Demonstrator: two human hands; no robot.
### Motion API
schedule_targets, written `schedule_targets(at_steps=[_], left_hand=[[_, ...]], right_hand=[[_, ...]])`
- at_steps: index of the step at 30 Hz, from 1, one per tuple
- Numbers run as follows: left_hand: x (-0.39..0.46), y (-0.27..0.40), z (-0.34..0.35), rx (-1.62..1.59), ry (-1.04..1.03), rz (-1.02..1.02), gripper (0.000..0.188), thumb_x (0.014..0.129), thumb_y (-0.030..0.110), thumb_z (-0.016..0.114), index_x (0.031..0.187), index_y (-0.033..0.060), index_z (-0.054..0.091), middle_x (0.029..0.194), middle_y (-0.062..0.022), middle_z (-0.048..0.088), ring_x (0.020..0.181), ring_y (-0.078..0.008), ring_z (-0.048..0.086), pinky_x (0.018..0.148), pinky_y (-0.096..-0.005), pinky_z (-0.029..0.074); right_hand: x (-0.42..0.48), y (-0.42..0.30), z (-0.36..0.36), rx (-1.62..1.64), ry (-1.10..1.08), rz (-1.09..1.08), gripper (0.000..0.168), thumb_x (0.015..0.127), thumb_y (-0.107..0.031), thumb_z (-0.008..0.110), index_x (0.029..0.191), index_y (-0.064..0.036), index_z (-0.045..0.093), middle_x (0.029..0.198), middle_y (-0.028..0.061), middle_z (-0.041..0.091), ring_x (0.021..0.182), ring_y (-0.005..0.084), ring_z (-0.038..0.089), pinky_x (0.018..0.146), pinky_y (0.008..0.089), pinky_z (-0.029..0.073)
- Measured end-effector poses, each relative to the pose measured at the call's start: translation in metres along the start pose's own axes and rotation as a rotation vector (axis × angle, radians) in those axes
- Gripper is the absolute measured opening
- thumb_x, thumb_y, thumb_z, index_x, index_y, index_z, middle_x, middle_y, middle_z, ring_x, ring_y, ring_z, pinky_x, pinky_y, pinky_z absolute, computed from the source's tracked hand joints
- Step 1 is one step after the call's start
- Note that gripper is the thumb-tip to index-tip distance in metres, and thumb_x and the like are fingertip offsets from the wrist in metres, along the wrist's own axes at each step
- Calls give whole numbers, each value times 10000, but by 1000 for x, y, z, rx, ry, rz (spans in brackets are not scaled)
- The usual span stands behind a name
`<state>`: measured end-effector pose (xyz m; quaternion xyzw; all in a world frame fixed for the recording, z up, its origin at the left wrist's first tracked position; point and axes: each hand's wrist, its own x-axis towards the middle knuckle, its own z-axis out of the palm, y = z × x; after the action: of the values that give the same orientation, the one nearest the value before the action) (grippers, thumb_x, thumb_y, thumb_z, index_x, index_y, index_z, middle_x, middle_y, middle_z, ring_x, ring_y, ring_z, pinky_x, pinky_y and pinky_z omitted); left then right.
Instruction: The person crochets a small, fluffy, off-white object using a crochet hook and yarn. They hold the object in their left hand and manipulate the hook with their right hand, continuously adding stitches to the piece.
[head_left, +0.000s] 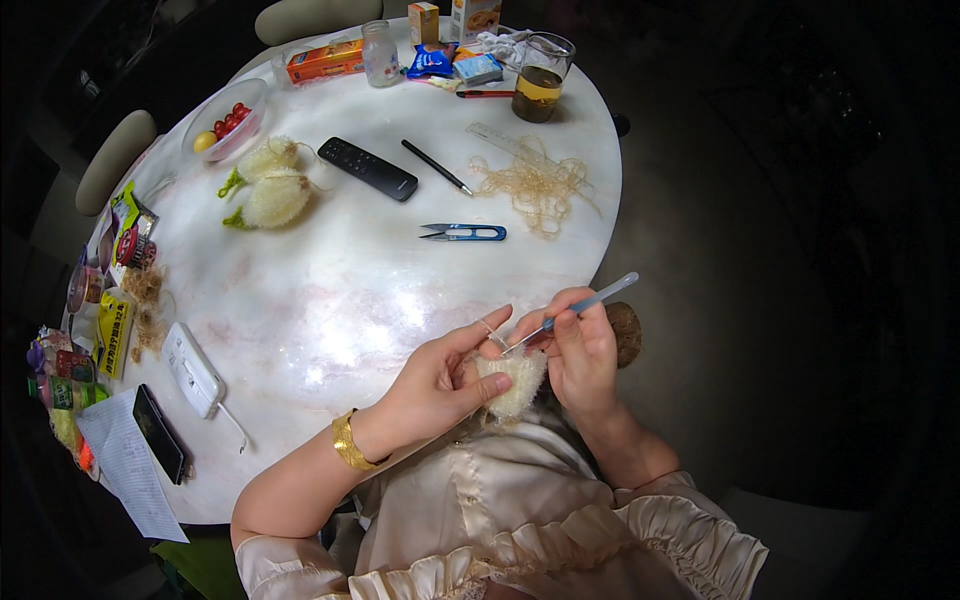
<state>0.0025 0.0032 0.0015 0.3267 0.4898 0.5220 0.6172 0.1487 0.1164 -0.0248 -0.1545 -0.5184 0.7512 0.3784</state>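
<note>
A fuzzy cream crochet piece is pinched between the thumb and fingers of my left hand. A strand of yarn runs over my raised left index finger. My right hand grips a crochet hook by its translucent blue-grey handle. The hook's metal tip meets the upper edge of the fuzzy piece, close to my left fingers. Beyond my hands lie blue thread snips and a loose tangle of beige yarn. Two finished-looking fuzzy cream pieces with green tips rest farther left.
On the round marble table are a remote control, a black pen, a clear ruler and a glass of amber drink. A bowl of fruit stands far left. A white power bank, phone and paper sheet lie near left.
</note>
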Motion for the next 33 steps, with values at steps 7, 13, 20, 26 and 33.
schedule_targets(at_steps=[7,13,20,26,33], left_hand=[[3,-5,-6,102,0,87,558,938,61,555,1452,65,338,983,34,491,894,-48,440,851,-193,368],[4,-4,-6,-2,8,79,506,941,53,546,1418,23,380,1006,23,538,957,-60,483,901,-218,383],[1,3,-2,-184,94,-4,413,913,15,572,1312,-46,482,980,-19,620,913,-75,567,852,-239,458],[2,2,-2,-150,194,29,294,894,4,596,1181,-57,585,1008,-35,638,905,-75,582,834,-237,473],[0,2,-2,-206,204,15,260,882,4,613,1135,-55,613,992,-47,656,863,-76,589,827,-233,475]], right_hand=[[3,-1,-8,37,-50,21,258,998,-292,456,1051,-43,416,902,156,627,835,185,610,734,293,489],[6,1,-11,58,-76,34,242,1002,-282,447,1050,-47,413,894,141,615,803,169,588,726,292,489],[6,-2,-11,-75,-143,-29,233,1003,-269,445,1044,-43,410,893,122,608,812,153,580,720,275,482],[6,-8,-7,-410,-263,-323,152,984,-168,482,999,-17,464,858,133,615,786,187,599,709,292,469],[8,-9,-6,-524,-252,-572,91,905,-88,582,919,-21,523,845,140,642,725,245,616,680,341,484]])
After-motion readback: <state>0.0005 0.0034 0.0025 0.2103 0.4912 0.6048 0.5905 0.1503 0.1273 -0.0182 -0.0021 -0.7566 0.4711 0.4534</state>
